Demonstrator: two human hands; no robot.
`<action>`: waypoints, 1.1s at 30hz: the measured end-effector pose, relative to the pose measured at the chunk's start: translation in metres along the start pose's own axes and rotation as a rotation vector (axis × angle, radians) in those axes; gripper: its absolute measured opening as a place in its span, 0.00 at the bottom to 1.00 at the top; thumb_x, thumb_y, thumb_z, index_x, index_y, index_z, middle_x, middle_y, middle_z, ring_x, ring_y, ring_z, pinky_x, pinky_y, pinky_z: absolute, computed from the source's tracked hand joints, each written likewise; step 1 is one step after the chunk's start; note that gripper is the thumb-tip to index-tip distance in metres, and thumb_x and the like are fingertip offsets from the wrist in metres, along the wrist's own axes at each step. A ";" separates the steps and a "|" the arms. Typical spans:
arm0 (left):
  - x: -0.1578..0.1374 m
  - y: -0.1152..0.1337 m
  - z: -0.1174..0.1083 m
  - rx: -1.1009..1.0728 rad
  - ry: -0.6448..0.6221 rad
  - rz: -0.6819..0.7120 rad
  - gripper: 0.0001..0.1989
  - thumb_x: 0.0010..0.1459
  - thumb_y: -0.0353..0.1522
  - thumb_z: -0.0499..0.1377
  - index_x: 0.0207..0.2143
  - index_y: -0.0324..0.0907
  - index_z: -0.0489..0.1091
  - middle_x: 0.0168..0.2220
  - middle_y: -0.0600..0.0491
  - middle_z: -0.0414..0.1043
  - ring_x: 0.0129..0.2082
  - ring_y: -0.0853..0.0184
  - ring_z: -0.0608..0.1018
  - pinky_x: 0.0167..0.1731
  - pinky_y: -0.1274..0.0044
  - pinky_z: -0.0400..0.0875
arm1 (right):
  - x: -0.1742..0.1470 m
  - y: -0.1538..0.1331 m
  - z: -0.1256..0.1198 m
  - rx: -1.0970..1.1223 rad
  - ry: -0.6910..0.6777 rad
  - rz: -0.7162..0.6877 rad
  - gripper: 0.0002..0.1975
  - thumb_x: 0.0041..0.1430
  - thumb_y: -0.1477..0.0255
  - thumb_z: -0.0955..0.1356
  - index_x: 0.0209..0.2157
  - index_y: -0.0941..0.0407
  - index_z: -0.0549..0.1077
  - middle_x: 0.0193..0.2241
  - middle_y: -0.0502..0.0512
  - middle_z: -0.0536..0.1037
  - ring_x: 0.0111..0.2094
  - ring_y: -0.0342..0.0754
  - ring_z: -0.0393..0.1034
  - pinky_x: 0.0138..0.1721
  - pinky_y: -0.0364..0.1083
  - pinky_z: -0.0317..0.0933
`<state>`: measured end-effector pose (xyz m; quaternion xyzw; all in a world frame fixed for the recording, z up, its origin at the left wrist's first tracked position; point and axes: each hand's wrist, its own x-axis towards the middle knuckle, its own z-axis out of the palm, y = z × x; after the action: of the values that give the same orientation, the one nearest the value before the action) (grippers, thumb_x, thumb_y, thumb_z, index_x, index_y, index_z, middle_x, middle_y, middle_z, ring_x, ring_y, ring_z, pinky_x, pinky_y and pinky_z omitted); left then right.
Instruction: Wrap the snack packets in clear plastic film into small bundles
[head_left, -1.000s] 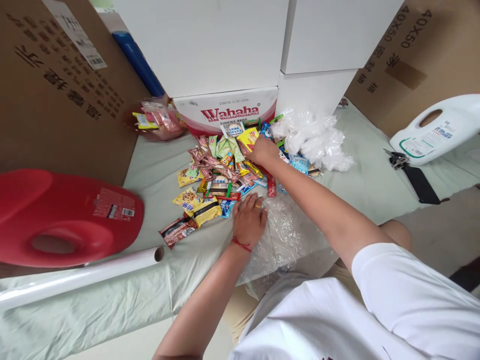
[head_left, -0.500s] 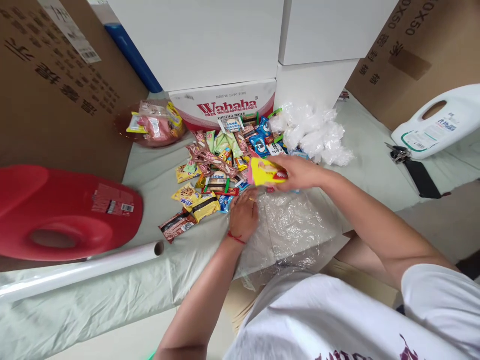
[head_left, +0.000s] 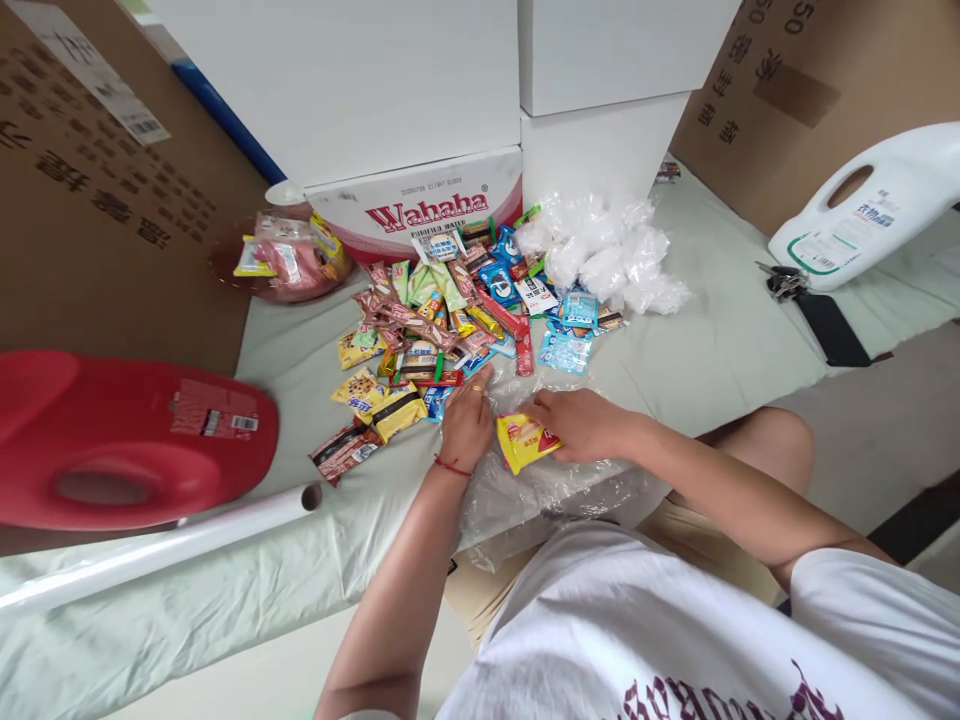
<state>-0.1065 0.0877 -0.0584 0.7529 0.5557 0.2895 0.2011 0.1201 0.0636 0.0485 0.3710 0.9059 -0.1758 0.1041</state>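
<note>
Nearest the person's lap, a sheet of clear plastic [head_left: 499,505] lies creased across the table's front edge, some of it drooping over. On it the hands sit near each other but not touching. The left hand [head_left: 466,428] rests palm down, fingers pointing toward the snacks; whether they pinch any plastic, I honestly can't tell from here. Just beside it, above the sheet, is a yellow packet [head_left: 523,442], its right end gripped by the right hand [head_left: 586,425]. I'd judge it light, the wrapper slick and flexible, with something crumbly inside, so a gentle hold along the end or edges should suit it better than a squeeze through the middle. Beyond the fingers spreads a jumbled heap of wrapped snacks [head_left: 420,312], and at its right a mound of crinkled white plastic bags [head_left: 600,255]. Farther back stands the Wahaha carton [head_left: 427,205], with white boxes [head_left: 405,80] stacked up behind.
</note>
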 end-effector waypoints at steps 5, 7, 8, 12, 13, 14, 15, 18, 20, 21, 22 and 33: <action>0.000 0.001 -0.004 -0.002 -0.008 -0.006 0.27 0.66 0.29 0.47 0.65 0.38 0.68 0.64 0.43 0.72 0.65 0.58 0.73 0.68 0.59 0.65 | -0.005 -0.011 0.002 -0.008 0.000 0.043 0.32 0.60 0.64 0.71 0.63 0.55 0.64 0.52 0.64 0.75 0.44 0.57 0.77 0.37 0.47 0.67; 0.001 0.001 -0.007 -0.084 -0.006 -0.051 0.26 0.68 0.31 0.47 0.65 0.38 0.68 0.63 0.43 0.73 0.64 0.59 0.74 0.67 0.61 0.66 | -0.004 -0.011 0.006 -0.010 0.011 0.061 0.36 0.60 0.60 0.73 0.66 0.55 0.62 0.55 0.66 0.73 0.46 0.58 0.77 0.38 0.48 0.68; 0.001 0.000 -0.008 -0.137 -0.003 -0.082 0.26 0.68 0.32 0.47 0.65 0.38 0.68 0.62 0.44 0.74 0.64 0.60 0.75 0.67 0.62 0.66 | -0.003 -0.010 0.008 -0.006 0.023 0.065 0.39 0.60 0.56 0.73 0.67 0.55 0.61 0.58 0.67 0.71 0.48 0.59 0.77 0.39 0.48 0.68; 0.002 0.001 -0.010 -0.289 0.012 -0.174 0.25 0.69 0.35 0.49 0.63 0.37 0.70 0.60 0.44 0.77 0.62 0.60 0.77 0.67 0.62 0.67 | 0.001 -0.009 0.014 0.017 0.050 0.107 0.43 0.60 0.48 0.72 0.68 0.57 0.61 0.60 0.68 0.70 0.48 0.60 0.77 0.40 0.50 0.70; 0.003 0.002 -0.010 -0.303 0.022 -0.188 0.24 0.68 0.35 0.49 0.61 0.37 0.72 0.59 0.44 0.77 0.61 0.60 0.77 0.66 0.62 0.67 | 0.000 -0.009 0.014 0.023 0.051 0.120 0.44 0.60 0.47 0.72 0.68 0.57 0.61 0.60 0.68 0.70 0.47 0.61 0.77 0.40 0.50 0.70; 0.003 0.004 -0.012 -0.313 0.040 -0.202 0.23 0.67 0.35 0.50 0.59 0.37 0.73 0.58 0.44 0.78 0.60 0.59 0.78 0.66 0.62 0.67 | -0.001 -0.009 0.014 0.032 0.059 0.126 0.46 0.59 0.47 0.73 0.69 0.57 0.60 0.61 0.69 0.69 0.47 0.61 0.77 0.41 0.51 0.70; 0.002 0.007 -0.014 -0.317 0.067 -0.214 0.23 0.67 0.35 0.50 0.58 0.38 0.74 0.57 0.45 0.79 0.59 0.59 0.79 0.66 0.61 0.68 | -0.005 -0.009 0.014 0.049 0.081 0.124 0.47 0.58 0.46 0.73 0.70 0.57 0.58 0.63 0.70 0.67 0.48 0.61 0.77 0.42 0.51 0.70; -0.009 0.021 -0.033 -0.265 0.176 -0.173 0.20 0.68 0.36 0.51 0.55 0.42 0.76 0.56 0.48 0.80 0.60 0.59 0.78 0.65 0.61 0.69 | -0.032 -0.005 0.021 0.136 0.223 0.040 0.45 0.61 0.45 0.71 0.71 0.53 0.58 0.67 0.69 0.64 0.55 0.61 0.73 0.49 0.54 0.70; -0.026 0.032 -0.052 -0.164 0.242 -0.048 0.18 0.69 0.36 0.51 0.53 0.45 0.77 0.57 0.49 0.79 0.63 0.60 0.76 0.67 0.60 0.67 | -0.060 -0.001 0.034 0.164 0.338 -0.058 0.39 0.65 0.48 0.69 0.69 0.52 0.62 0.64 0.67 0.68 0.58 0.60 0.70 0.55 0.56 0.68; -0.038 0.036 -0.062 -0.108 0.260 0.035 0.17 0.70 0.35 0.51 0.52 0.45 0.77 0.56 0.49 0.79 0.64 0.59 0.74 0.67 0.59 0.67 | -0.075 0.002 0.044 0.157 0.381 -0.105 0.36 0.65 0.49 0.69 0.68 0.52 0.64 0.62 0.67 0.71 0.59 0.60 0.69 0.57 0.58 0.67; -0.052 0.040 -0.070 -0.053 0.266 0.116 0.16 0.70 0.34 0.51 0.52 0.46 0.77 0.55 0.49 0.80 0.65 0.58 0.74 0.67 0.57 0.67 | -0.090 0.006 0.056 0.136 0.407 -0.144 0.36 0.65 0.50 0.70 0.68 0.53 0.65 0.61 0.67 0.72 0.59 0.60 0.68 0.59 0.60 0.65; -0.169 0.010 -0.076 0.251 -0.188 0.507 0.16 0.67 0.31 0.60 0.56 0.53 0.73 0.62 0.47 0.74 0.67 0.55 0.71 0.67 0.56 0.65 | -0.113 0.035 0.100 0.360 0.440 -0.127 0.14 0.73 0.70 0.63 0.48 0.50 0.80 0.42 0.58 0.83 0.45 0.51 0.75 0.51 0.55 0.70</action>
<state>-0.1858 -0.0775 -0.0304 0.9102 0.3604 0.1886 0.0781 0.2302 -0.0249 -0.0155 0.3552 0.8824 -0.2552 -0.1734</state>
